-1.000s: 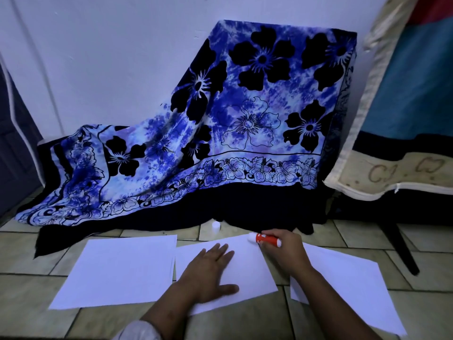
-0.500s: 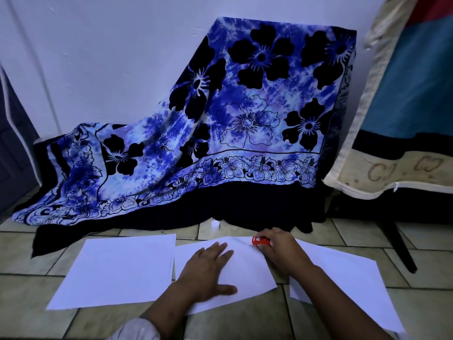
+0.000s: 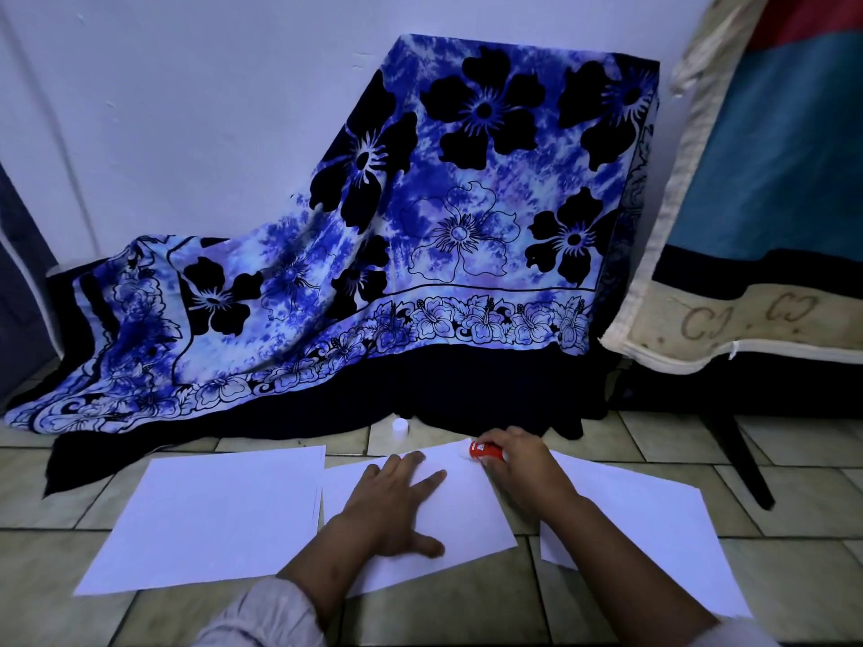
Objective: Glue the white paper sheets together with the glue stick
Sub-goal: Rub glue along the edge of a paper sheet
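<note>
On tiled floor (image 3: pixel 467 614), your left hand (image 3: pixel 397 511) presses flat the middle sheet (image 3: pixel 467 511); your right hand (image 3: pixel 518 464) clasps the glue stick (image 3: pixel 485 451) at its corner. Pushing hard there may wrinkle it.

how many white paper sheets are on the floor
3. The left sheet lies untouched; the middle sheet is under the left hand, the glue stick in the right hand at its far corner; the right sheet lies beside it. Others may hide underneath.
</note>
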